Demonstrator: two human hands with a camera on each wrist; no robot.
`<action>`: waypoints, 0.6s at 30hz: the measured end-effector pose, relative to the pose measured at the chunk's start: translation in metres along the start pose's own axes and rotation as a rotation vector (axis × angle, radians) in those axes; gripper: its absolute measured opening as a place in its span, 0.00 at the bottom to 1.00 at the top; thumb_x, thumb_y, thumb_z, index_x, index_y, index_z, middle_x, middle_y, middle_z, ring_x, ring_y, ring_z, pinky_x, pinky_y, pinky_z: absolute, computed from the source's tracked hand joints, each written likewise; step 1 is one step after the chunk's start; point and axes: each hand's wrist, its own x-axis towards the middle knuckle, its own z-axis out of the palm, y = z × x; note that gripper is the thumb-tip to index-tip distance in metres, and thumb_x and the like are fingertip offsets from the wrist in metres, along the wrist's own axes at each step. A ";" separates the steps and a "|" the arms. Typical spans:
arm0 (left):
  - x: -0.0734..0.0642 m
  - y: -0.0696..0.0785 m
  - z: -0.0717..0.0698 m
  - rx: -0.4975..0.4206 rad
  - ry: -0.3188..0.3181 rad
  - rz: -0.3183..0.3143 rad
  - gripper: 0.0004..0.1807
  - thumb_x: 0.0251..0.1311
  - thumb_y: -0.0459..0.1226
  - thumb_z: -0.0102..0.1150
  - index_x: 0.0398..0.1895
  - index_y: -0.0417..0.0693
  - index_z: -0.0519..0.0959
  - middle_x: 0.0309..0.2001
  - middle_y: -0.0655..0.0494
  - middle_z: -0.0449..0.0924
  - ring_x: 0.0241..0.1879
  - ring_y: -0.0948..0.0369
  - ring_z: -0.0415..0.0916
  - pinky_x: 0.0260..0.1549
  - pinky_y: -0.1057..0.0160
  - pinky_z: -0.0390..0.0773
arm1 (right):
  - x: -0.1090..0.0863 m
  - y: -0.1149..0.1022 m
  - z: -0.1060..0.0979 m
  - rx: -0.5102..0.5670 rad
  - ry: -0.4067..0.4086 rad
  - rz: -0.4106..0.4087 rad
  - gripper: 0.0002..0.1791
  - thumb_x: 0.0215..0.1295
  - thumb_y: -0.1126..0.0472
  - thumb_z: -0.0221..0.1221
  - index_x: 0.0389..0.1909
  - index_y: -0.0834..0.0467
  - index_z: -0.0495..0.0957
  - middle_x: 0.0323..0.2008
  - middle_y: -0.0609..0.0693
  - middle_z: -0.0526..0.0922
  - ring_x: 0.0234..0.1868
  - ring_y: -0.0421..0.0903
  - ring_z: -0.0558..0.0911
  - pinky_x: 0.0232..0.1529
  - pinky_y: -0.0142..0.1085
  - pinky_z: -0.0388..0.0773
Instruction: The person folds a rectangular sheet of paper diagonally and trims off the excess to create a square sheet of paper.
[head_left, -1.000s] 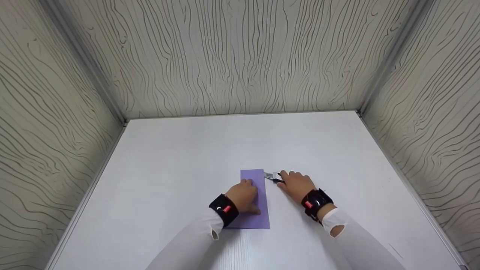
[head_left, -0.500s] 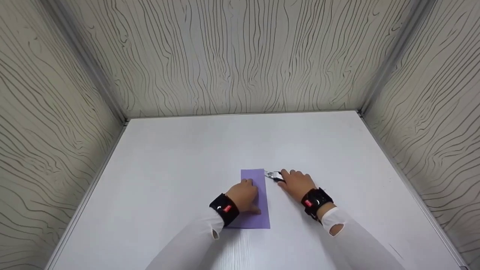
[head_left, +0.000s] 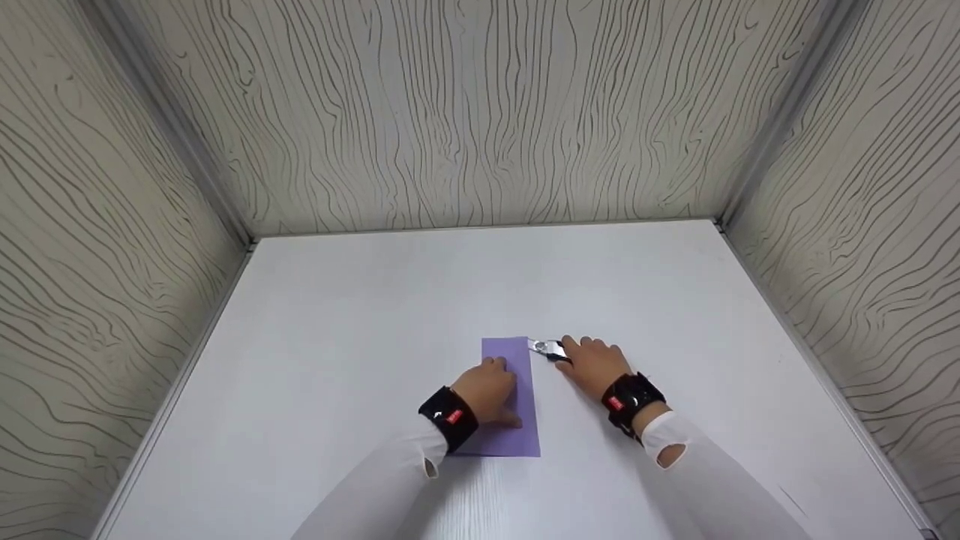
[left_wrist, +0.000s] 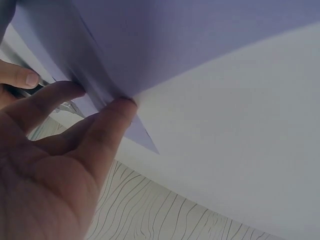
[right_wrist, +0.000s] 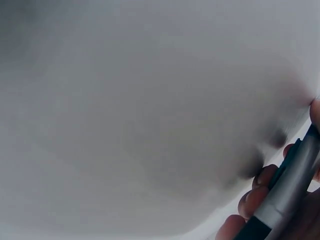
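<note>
A sheet of purple paper [head_left: 529, 401] lies on the white table, and its lower edge suggests more than one layer. My left hand [head_left: 484, 391] presses on it with bent fingertips and an outstretched thumb; up close, the fingertips [left_wrist: 122, 104] touch the paper. In my right hand [head_left: 596, 367] I grip a silver-and-black plier-like tool [head_left: 544, 347]. Its metal head is at the paper's upper right edge; whether the edge sits inside the head is too small to tell. The right wrist view shows fingers wrapped round its grey handle [right_wrist: 295, 185].
The white tabletop [head_left: 360, 322] extends around the paper. Panels with a wood-grain pattern stand at the back [head_left: 480, 112], left [head_left: 97, 262] and right. Grey metal posts [head_left: 780, 112] mark the back corners.
My right hand has shifted slightly up and away, turning the tool's head a little at the paper's upper right corner. My left hand and the paper look nearly unmoved.
</note>
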 end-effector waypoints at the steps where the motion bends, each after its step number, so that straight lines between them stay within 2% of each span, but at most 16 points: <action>1: 0.000 0.000 0.000 0.000 0.000 0.000 0.33 0.48 0.62 0.84 0.39 0.42 0.89 0.46 0.48 0.83 0.42 0.57 0.78 0.47 0.57 0.88 | 0.000 0.000 0.000 0.004 -0.002 -0.004 0.22 0.78 0.48 0.64 0.57 0.62 0.79 0.34 0.63 0.84 0.37 0.65 0.86 0.36 0.60 0.83; 13: 0.001 -0.001 0.001 0.011 -0.005 0.005 0.35 0.49 0.63 0.83 0.39 0.41 0.88 0.48 0.47 0.83 0.43 0.56 0.78 0.47 0.58 0.88 | 0.002 0.011 0.003 0.002 -0.035 0.036 0.21 0.78 0.47 0.63 0.55 0.60 0.78 0.34 0.62 0.84 0.37 0.64 0.86 0.35 0.60 0.83; 18: 0.002 -0.004 0.005 0.023 0.001 -0.004 0.35 0.51 0.64 0.81 0.42 0.42 0.88 0.48 0.49 0.82 0.44 0.56 0.79 0.47 0.58 0.89 | 0.001 0.017 -0.003 0.047 -0.049 0.085 0.21 0.80 0.47 0.62 0.52 0.63 0.76 0.31 0.60 0.81 0.31 0.59 0.82 0.31 0.57 0.82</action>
